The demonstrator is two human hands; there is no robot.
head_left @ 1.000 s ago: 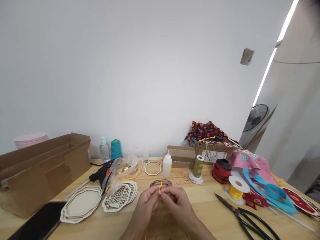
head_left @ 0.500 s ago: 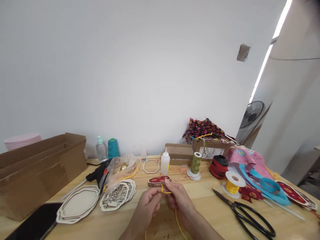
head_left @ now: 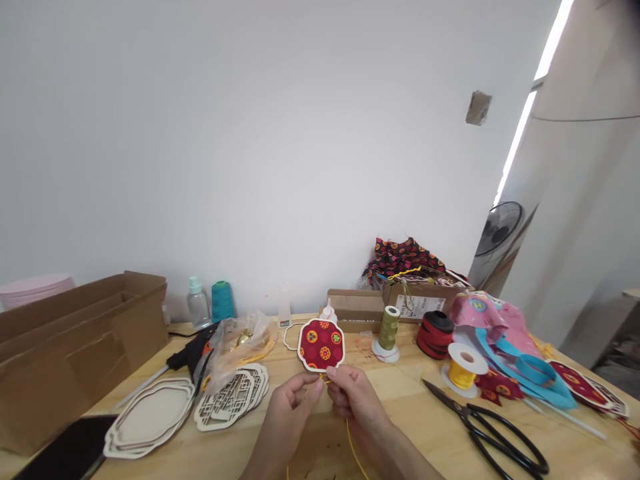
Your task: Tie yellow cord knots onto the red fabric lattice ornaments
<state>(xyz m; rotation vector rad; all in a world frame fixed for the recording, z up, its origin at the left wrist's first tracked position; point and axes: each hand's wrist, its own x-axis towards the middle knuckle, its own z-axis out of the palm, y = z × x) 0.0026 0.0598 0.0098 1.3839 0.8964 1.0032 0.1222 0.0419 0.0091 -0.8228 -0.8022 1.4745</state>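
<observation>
A scallop-edged ornament [head_left: 321, 345], with dark red patterned fabric inside a pale wooden frame, stands upright with its face toward me. At its lower edge, my right hand [head_left: 359, 401] is closed, thumb against the rim and the cord. My left hand [head_left: 290, 408] pinches the yellow cord [head_left: 353, 448] just under the ornament, thumb and forefinger together. The cord's ends trail down below both hands. A white squeeze bottle [head_left: 328, 313] is mostly hidden behind the ornament, as is part of a thin wooden outline frame [head_left: 289, 338].
Black scissors [head_left: 467, 412] lie to the right, near a yellow cord spool [head_left: 463, 375], a red cord roll [head_left: 434, 335] and an olive thread spool [head_left: 389, 328]. Leftward are lattice cutouts [head_left: 227, 403], plain wooden plates [head_left: 153, 417], a glue gun [head_left: 187, 357] and a cardboard box [head_left: 85, 353].
The ornament has tipped up from nearly flat, so its fabric face now shows fully. Both hands stay close together at its lower edge, and the view has shifted slightly.
</observation>
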